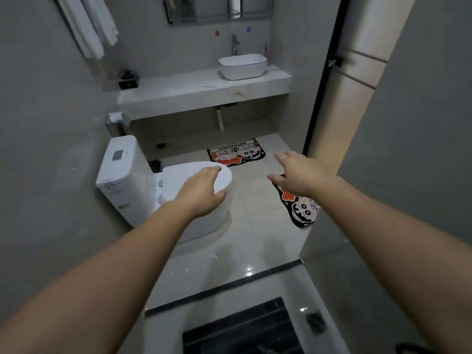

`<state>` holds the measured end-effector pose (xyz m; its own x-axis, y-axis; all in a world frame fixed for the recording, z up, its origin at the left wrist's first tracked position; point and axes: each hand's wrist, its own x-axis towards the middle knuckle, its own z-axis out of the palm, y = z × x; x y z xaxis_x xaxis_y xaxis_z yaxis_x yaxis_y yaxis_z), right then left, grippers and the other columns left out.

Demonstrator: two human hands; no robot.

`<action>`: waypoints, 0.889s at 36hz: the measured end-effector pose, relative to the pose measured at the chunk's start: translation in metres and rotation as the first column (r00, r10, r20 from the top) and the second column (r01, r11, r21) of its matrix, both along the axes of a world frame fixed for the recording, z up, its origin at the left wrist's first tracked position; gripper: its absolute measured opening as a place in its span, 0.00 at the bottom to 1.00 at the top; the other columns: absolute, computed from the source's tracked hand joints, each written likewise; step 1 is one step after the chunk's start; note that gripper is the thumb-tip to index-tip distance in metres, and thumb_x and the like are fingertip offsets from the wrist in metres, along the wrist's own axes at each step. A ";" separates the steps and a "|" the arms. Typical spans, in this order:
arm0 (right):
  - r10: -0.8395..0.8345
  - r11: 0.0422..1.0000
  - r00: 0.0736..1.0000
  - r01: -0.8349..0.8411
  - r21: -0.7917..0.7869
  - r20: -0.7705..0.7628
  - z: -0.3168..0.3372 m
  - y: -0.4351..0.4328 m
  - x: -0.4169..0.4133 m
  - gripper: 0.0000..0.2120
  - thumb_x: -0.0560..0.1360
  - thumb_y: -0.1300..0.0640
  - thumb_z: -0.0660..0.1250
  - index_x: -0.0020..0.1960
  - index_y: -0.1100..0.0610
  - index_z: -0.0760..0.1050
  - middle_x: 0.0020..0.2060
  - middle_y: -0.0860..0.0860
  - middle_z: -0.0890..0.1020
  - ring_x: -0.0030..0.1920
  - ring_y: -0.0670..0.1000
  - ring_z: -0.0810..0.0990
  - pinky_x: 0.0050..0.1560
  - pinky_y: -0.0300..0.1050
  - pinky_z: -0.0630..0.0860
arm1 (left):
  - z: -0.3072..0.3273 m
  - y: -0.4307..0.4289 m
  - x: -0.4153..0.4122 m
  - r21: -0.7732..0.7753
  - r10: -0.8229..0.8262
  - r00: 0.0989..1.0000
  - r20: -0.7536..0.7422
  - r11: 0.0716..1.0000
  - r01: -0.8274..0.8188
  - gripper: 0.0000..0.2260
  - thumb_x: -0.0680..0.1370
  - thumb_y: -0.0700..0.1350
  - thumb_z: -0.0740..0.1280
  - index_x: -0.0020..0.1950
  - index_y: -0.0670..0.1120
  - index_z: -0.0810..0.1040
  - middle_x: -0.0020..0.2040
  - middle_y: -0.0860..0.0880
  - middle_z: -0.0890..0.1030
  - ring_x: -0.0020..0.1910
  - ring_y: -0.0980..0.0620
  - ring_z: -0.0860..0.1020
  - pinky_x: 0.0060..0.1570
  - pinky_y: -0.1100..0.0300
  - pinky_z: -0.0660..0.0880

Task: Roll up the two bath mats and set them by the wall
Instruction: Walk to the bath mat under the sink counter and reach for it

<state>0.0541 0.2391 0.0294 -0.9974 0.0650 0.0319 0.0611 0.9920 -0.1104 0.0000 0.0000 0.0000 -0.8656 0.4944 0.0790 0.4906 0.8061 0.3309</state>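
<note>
Two black and orange cartoon bath mats lie flat on the pale tiled floor. The far mat sits under the counter and reads "BATHROOM". The near mat lies at the right, partly hidden by my right hand and the door frame. My left hand is stretched forward in the air over the toilet lid, fingers apart and empty. My right hand reaches forward above the near mat, open, holding nothing.
A white toilet stands on the left against the grey wall. A white counter with a basin spans the back. A dark door frame is at the right, a black threshold strip and a dark floor grate lie near me.
</note>
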 end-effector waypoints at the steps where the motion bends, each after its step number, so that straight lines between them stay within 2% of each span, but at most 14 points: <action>1: -0.002 1.000 1.000 0.002 -0.015 0.008 0.000 0.005 -0.005 0.28 0.76 0.41 0.59 0.69 0.56 0.62 0.63 0.58 0.72 0.61 0.60 0.72 0.53 0.52 0.71 | 0.000 0.006 -0.005 0.015 0.011 1.000 0.010 1.000 -0.011 0.29 0.76 0.52 0.64 0.74 0.46 0.60 0.73 0.46 0.65 0.70 0.46 0.64 0.69 0.49 0.62; 8: 0.007 0.999 0.999 -0.005 -0.046 0.032 -0.011 0.038 -0.041 0.28 0.75 0.40 0.59 0.68 0.56 0.64 0.62 0.57 0.73 0.60 0.59 0.73 0.53 0.51 0.71 | -0.008 0.035 -0.033 0.051 0.073 0.996 0.044 0.996 -0.075 0.29 0.76 0.51 0.64 0.74 0.46 0.60 0.73 0.46 0.65 0.70 0.45 0.65 0.68 0.49 0.63; 13: 0.024 0.997 0.996 -0.018 -0.074 0.083 -0.024 0.052 -0.060 0.28 0.75 0.41 0.60 0.69 0.56 0.62 0.63 0.58 0.72 0.61 0.60 0.72 0.57 0.54 0.73 | -0.021 0.043 -0.049 0.041 0.101 0.993 0.064 0.994 -0.104 0.28 0.76 0.51 0.64 0.74 0.46 0.60 0.73 0.46 0.64 0.70 0.46 0.64 0.68 0.51 0.62; 18: 0.036 0.997 0.994 -0.029 -0.065 0.107 -0.034 0.059 -0.079 0.28 0.75 0.41 0.60 0.68 0.56 0.63 0.62 0.57 0.72 0.59 0.60 0.73 0.55 0.54 0.74 | -0.032 0.050 -0.072 0.033 0.098 0.992 0.078 0.994 -0.101 0.28 0.76 0.50 0.63 0.74 0.45 0.60 0.73 0.46 0.64 0.71 0.47 0.63 0.68 0.51 0.61; 32: 0.009 0.999 0.988 -0.017 0.050 0.153 -0.045 0.062 -0.184 0.27 0.76 0.42 0.59 0.69 0.57 0.62 0.64 0.58 0.71 0.60 0.60 0.73 0.58 0.54 0.72 | -0.059 0.069 -0.205 0.035 -0.039 0.995 0.089 0.999 0.036 0.28 0.76 0.50 0.63 0.74 0.47 0.60 0.73 0.46 0.65 0.70 0.46 0.64 0.69 0.50 0.61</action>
<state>-0.1298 0.3013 -0.0158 -0.9916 0.0540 -0.1178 0.0602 0.9970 -0.0496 -0.2047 0.0689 -0.0594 -0.8508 0.5251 0.0191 0.4876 0.7753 0.4015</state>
